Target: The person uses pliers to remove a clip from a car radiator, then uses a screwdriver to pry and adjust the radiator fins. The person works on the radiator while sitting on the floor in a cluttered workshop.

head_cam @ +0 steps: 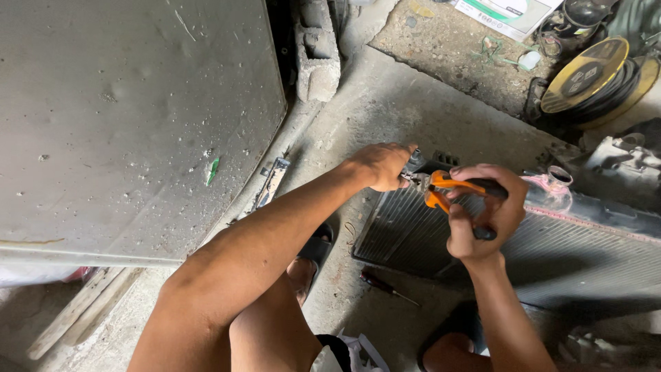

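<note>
A finned metal radiator [551,255] with a black top tank lies flat on the concrete floor. My right hand [482,217] is closed around orange-handled pliers [447,189], whose jaws point left at the radiator's top left corner. My left hand [382,165] rests on that corner [420,164], its fingers pinching the edge right beside the plier jaws. My bare knees and a sandalled foot [313,251] sit below the arms.
A dark-handled screwdriver [385,286] lies on the floor in front of the radiator. A large grey metal panel [131,124] fills the left. A concrete block [317,55] stands at the back. A yellow cable reel [592,69] and engine parts [626,162] crowd the right.
</note>
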The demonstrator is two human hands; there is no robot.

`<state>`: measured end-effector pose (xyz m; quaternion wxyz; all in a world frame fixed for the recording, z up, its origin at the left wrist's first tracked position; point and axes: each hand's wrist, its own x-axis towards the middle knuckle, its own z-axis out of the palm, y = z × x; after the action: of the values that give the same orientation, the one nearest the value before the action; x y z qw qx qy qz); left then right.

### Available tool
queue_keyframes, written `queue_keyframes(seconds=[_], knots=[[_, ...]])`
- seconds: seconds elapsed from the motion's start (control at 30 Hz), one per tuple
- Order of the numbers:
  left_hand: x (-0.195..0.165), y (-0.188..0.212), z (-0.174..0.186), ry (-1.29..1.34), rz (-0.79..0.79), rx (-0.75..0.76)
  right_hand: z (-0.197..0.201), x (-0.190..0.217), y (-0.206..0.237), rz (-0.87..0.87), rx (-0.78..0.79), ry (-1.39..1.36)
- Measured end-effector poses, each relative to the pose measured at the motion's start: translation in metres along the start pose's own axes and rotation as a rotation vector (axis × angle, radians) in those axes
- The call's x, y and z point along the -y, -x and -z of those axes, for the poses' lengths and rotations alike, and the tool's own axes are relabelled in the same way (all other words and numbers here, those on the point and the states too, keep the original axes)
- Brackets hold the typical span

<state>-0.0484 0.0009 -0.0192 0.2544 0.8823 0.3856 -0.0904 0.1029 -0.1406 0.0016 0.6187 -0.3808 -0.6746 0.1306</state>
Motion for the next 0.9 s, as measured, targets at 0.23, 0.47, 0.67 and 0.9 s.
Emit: queue_keyframes(seconds=[0.23,0.47,0.67,0.9], knots=[[0.0,-0.001,-0.001,0.003,0.021,0.016,-0.007,-0.002,-0.017,0.04,0.007,-0.08],[-0.005,0.003,0.005,0.025,0.047,0.036,-0.02,-0.004,-0.023,-0.087,-0.019,-0.352],[-0.007,0.008,0.008,0.052,0.059,0.057,-0.029,-0.018,-0.033,-0.11,-0.052,-0.45],[-0.007,0.005,0.004,0.081,0.048,0.031,-0.025,-0.041,-0.062,-0.132,-0.052,-0.457]])
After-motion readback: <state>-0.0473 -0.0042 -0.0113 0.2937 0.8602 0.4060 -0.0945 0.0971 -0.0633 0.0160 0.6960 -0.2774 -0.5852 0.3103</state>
